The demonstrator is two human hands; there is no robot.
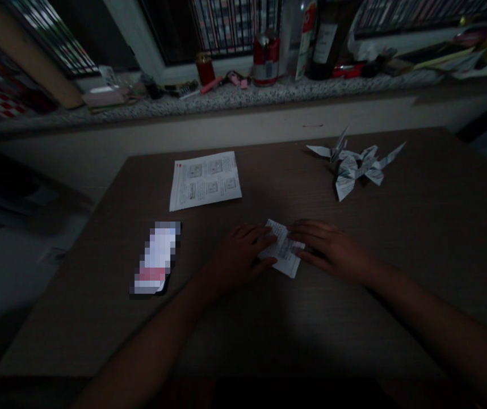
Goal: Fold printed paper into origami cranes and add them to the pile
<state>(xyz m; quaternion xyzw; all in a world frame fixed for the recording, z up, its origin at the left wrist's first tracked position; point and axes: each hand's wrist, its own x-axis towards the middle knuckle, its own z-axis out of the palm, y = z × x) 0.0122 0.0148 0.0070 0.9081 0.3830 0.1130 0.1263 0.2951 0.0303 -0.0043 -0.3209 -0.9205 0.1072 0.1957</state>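
Observation:
A small folded piece of printed paper [288, 262] lies on the table between my two hands. My left hand [243, 253] rests on its left side, fingers stretched out and a little apart, thumb near the lower edge. From the other side my right hand [331, 247] touches the paper's right part with its fingers extended and lying flat. Both hands are open, and their fingertips cover the left and right corners of the paper. Farther back on the right stand folded paper cranes [369, 165], made of similar printed paper.
A printed sheet [206, 180] lies at the back left of the brown table [243, 335]. A phone [156, 258] with a lit, blurred screen is left of my left hand. Behind, a granite windowsill [222, 103] carries a red can [265, 59], a dark bottle [327, 42] and small clutter.

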